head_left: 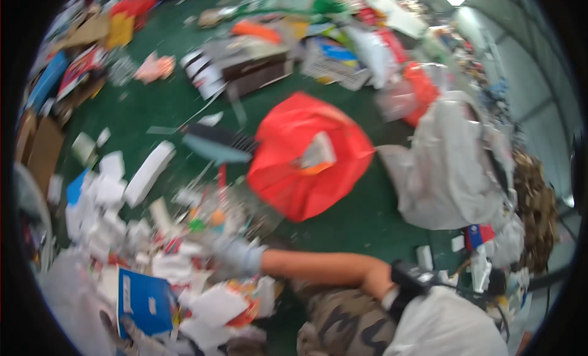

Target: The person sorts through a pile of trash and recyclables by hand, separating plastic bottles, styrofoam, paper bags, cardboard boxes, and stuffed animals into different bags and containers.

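Note:
My right hand, in a pale glove and smeared by motion, reaches from the lower right into a heap of mixed waste. White paper scraps, clear plastic and small colourful bits lie around it; its fingers are too blurred to read. At the bottom left, partly cut off, my left hand in a greyish glove shows fingers apart, close to the lower corner of a blue booklet or folder. A translucent plastic bag is beside it. Ahead is a red plastic bag with a pale patch.
A blue-and-black brush-like object lies left of the red bag on the green floor. A large white sack stands at the right. Farther off are a dark cardboard box, a white basket and piled waste along the edges.

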Action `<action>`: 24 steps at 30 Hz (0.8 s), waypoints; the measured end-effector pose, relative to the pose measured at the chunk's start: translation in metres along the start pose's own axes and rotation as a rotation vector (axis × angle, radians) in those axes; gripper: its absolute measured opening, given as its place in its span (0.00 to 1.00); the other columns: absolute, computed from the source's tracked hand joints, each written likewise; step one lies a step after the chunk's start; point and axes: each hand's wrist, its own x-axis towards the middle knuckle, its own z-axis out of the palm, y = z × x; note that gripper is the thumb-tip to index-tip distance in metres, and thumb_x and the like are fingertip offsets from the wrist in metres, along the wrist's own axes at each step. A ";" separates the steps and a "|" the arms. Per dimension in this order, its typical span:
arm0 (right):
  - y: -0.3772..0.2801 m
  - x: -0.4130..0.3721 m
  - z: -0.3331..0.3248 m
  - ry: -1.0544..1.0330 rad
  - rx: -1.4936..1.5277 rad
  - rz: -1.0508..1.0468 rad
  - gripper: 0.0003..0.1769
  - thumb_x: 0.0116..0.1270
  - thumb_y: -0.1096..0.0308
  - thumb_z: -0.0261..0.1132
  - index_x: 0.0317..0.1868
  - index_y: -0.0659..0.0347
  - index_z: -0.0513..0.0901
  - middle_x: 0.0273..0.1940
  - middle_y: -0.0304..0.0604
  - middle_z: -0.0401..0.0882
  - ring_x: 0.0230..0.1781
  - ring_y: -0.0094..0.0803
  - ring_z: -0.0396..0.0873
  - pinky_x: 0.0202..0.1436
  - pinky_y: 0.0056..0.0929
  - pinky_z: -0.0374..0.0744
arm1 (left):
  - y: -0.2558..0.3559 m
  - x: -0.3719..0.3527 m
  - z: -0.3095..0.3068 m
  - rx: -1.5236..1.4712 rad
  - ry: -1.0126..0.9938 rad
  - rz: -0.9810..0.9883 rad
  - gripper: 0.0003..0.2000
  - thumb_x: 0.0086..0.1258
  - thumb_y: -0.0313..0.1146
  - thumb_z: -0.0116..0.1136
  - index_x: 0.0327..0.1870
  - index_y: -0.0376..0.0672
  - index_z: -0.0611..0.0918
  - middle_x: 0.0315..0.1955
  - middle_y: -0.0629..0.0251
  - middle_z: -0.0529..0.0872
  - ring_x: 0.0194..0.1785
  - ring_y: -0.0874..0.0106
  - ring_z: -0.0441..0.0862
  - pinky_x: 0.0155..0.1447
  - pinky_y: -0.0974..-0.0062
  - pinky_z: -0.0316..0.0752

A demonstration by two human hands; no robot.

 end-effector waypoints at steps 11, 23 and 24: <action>0.050 -0.055 -0.075 0.140 1.013 0.840 0.27 0.59 0.58 0.69 0.57 0.57 0.74 0.50 0.42 0.79 0.47 0.33 0.80 0.52 0.35 0.78 | -0.048 -0.033 0.088 -0.385 -0.470 -0.315 0.40 0.56 0.34 0.60 0.70 0.42 0.54 0.59 0.52 0.67 0.52 0.63 0.73 0.49 0.69 0.77; 0.142 0.027 -0.226 0.279 0.843 0.578 0.24 0.68 0.57 0.58 0.61 0.56 0.70 0.55 0.44 0.74 0.50 0.30 0.75 0.56 0.30 0.74 | -0.176 -0.093 0.024 -0.021 -0.107 -0.364 0.45 0.48 0.23 0.71 0.68 0.35 0.55 0.61 0.56 0.65 0.62 0.66 0.65 0.66 0.71 0.62; 0.138 0.015 -0.159 0.190 0.853 0.700 0.25 0.66 0.56 0.59 0.60 0.59 0.70 0.56 0.43 0.73 0.50 0.30 0.74 0.56 0.30 0.73 | -0.190 -0.103 0.021 -0.129 -0.173 -0.400 0.46 0.48 0.23 0.71 0.68 0.35 0.54 0.60 0.56 0.66 0.61 0.66 0.67 0.64 0.71 0.65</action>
